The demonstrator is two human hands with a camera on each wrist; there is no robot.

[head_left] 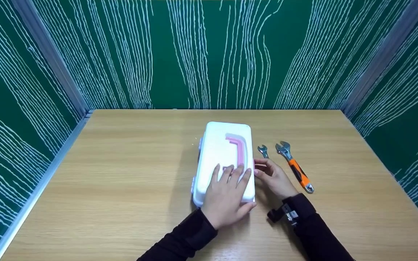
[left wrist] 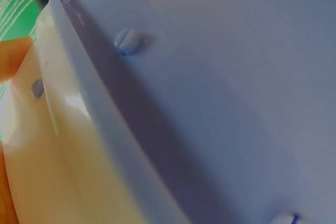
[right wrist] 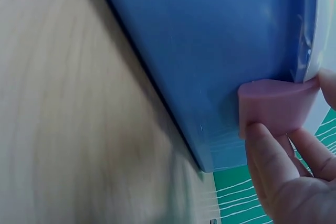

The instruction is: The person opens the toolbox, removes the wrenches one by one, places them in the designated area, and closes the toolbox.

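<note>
A white plastic case (head_left: 221, 152) with a pink handle (head_left: 241, 150) folded into its lid lies lengthwise on the table. My left hand (head_left: 227, 195) rests on the lid's near half, its fingers spread and straight. In the left wrist view the case's shaded wall (left wrist: 220, 77) fills most of the picture, below the lid's edge. At the case's right side, my right hand (head_left: 274, 177) holds a pink latch (right wrist: 278, 106) between thumb and fingers. The latch sits against the lid rim in the right wrist view.
Right of the case lie a small open-end wrench (head_left: 263, 150), partly hidden by the right hand, and an adjustable wrench (head_left: 296, 168) with an orange and black handle. The wooden table (head_left: 122, 163) meets green walls (head_left: 162, 54) with white wavy lines.
</note>
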